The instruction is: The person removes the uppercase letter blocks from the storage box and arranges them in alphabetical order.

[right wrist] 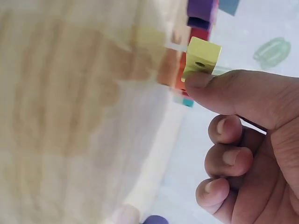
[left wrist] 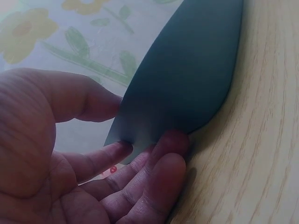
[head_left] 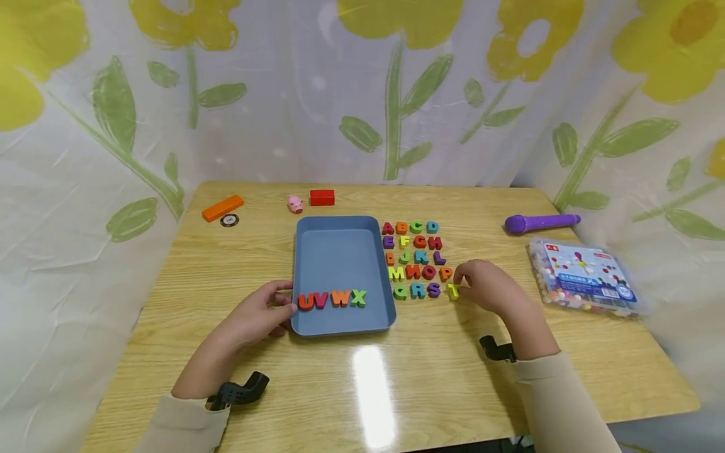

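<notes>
My left hand (head_left: 260,314) grips the left wall of a blue-grey tray (head_left: 342,330), thumb at the rim and fingers against the outer side. In the left wrist view, the tray's dark wall (left wrist: 187,70) lies between the thumb and fingers. Letters U (head_left: 306,302), V (head_left: 320,300), W (head_left: 340,298) and X (head_left: 358,298) stand in a row inside the tray. My right hand (head_left: 487,286) pinches a yellow letter T (head_left: 453,291) at the right end of the lowest letter row. The right wrist view shows the thumb on the T (right wrist: 203,51), the other fingers curled.
Rows of coloured letters, from the A (head_left: 387,228) down to the S (head_left: 433,290), lie right of the tray. Behind it are a pink pig (head_left: 295,204), red block (head_left: 322,197), orange block (head_left: 223,208) and round chip (head_left: 229,220). A purple microphone (head_left: 542,223) and bead box (head_left: 586,277) lie right.
</notes>
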A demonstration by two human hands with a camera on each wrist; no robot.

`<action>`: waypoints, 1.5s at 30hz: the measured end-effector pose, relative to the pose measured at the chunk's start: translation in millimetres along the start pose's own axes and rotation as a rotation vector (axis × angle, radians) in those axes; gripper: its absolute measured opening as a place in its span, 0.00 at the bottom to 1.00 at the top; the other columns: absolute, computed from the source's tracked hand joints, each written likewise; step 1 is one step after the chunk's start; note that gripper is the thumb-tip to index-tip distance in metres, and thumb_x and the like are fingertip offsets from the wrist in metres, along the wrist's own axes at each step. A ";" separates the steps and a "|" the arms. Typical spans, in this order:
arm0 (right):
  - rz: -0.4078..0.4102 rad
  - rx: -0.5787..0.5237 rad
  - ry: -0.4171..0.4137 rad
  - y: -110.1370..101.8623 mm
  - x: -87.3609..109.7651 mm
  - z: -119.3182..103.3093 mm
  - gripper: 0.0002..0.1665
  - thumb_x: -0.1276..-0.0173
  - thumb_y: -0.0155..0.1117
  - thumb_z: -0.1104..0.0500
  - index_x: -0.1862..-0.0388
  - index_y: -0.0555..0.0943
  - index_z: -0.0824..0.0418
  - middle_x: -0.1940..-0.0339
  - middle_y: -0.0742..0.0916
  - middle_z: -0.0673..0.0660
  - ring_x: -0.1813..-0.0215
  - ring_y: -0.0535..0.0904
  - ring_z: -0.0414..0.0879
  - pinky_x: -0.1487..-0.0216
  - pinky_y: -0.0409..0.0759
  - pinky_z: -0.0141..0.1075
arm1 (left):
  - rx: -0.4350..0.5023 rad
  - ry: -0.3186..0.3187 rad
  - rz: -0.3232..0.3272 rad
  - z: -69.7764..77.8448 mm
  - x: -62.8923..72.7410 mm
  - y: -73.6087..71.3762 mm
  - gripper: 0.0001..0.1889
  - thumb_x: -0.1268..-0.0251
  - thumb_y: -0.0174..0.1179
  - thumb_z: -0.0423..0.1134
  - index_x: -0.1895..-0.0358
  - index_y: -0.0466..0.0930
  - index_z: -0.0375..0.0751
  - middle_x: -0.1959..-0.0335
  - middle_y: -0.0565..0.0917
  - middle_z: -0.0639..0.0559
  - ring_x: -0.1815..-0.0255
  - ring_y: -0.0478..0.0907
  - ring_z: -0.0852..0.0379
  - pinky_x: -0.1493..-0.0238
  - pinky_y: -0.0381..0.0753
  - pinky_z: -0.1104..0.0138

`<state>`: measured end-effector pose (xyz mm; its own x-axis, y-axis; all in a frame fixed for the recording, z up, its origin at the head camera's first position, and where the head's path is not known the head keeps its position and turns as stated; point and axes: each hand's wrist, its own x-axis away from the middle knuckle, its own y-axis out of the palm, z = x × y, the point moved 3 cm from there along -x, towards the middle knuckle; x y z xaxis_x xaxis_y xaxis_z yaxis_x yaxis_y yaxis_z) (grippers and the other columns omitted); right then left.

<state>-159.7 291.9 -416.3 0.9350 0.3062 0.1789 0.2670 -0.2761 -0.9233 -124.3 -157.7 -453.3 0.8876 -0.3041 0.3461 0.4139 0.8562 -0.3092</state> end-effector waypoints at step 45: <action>-0.393 0.220 -0.394 56.6 -115.5 -264.7 0.10 0.25 0.76 0.52 0.49 0.89 0.52 0.58 0.87 0.48 0.58 0.81 0.46 0.56 0.82 0.39 | 0.096 0.011 -0.063 -1.4 1.1 -5.1 0.31 0.16 0.55 0.34 0.17 0.60 0.31 0.41 0.82 0.32 0.59 0.85 0.53 0.60 0.87 0.61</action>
<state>-190.8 -0.2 -399.2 0.6081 0.6734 0.4204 0.4814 0.1082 -0.8698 -125.2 -163.0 -452.6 0.8628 -0.3628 0.3522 0.4481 0.8712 -0.2005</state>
